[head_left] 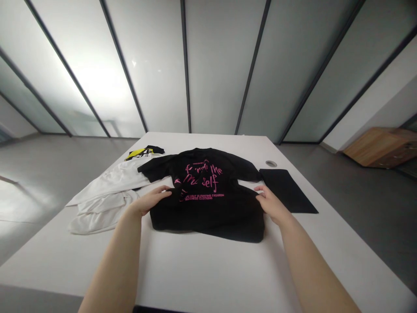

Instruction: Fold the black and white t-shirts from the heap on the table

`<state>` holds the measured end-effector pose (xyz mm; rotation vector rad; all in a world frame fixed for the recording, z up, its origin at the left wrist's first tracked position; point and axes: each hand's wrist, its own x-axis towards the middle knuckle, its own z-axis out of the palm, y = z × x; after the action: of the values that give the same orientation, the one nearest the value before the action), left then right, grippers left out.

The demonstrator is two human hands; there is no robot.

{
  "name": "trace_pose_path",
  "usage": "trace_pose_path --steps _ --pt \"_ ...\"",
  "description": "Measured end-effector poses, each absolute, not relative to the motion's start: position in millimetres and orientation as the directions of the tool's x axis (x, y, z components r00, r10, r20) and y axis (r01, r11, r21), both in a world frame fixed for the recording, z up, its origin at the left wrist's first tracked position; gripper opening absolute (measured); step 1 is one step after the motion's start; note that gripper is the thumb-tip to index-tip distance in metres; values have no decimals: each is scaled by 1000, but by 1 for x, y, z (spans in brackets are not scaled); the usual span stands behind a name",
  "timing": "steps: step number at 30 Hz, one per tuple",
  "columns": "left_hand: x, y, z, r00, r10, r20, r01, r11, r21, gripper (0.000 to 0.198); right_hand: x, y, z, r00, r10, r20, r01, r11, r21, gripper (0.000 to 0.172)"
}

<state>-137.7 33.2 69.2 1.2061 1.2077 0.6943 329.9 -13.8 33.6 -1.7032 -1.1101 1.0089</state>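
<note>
Black T-shirt (208, 195) lies print-up, pink lettering facing the camera, collar on the far side, hem on the near side. White table (195, 269) is under it. Both sleeves are spread out. The lower part looks bunched or doubled, with a thick edge along the near hem.

Left hand (151, 201): on the shirt's left edge, just below the left sleeve. Palm down, fingers stretched out flat and pointing in toward the print. Fingertips rest on the black fabric and the heel of the hand sits off the shirt. Nothing is clamped in it; it looks like a flat, open press.

Right hand (270, 204): on the shirt's right edge, just below the right sleeve, mirroring the left. Thumb on top, fingers slightly curled at the fabric edge. It touches the shirt for sure. Can't tell whether it pinches the cloth or just rests there.

Around the shirt:
- White garment (104, 195), crumpled, just left of the shirt; the left sleeve overlaps it.
- Yellow-and-black garment (143, 152) off the shirt's far-left corner, behind the white one.
- Flat black cloth (288, 191) just right of the shirt, close to the right sleeve; touching or not, can't tell.
- Round cable grommet (271, 163) just beyond the right sleeve, at the far end of the black cloth.
- Wooden cabinet (378, 148) well off to the shirt's right, on the floor.
</note>
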Motion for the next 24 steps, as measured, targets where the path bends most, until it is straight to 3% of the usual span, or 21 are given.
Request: trace_pose_path --steps 4,7,9,11,13,17,21,24 --pt "-142 32 78 168 967 -192 -205 225 953 41 331 -8 37 437 889 -134 17 -157 -987 38" --pt "-142 30 82 19 1000 -14 -479 22 878 52 334 -2 36 532 841 -99 -40 -93 -995 41" --pt "-139 31 83 -100 991 90 -566 -131 814 62 335 3 34 579 814 -55 -93 0 -996 45" --pt "-135 32 83 -172 979 110 -568 -190 801 68 332 4 31 581 814 -11 -131 80 -988 47" --pt "-130 34 83 -156 987 41 -509 -115 853 78 327 3 29 529 849 -6 -113 64 -992 47" --pt "-121 34 83 -44 993 -109 -319 89 944 93 316 -5 26 378 925 28 209 -57 -976 55" --pt "-117 33 82 -6 992 -127 -192 123 974 77 318 -9 24 226 964 137 567 -16 -824 43" --pt "-121 38 80 -128 979 -155 -239 122 963 63 324 -8 25 265 948 178 562 -2 -827 36"
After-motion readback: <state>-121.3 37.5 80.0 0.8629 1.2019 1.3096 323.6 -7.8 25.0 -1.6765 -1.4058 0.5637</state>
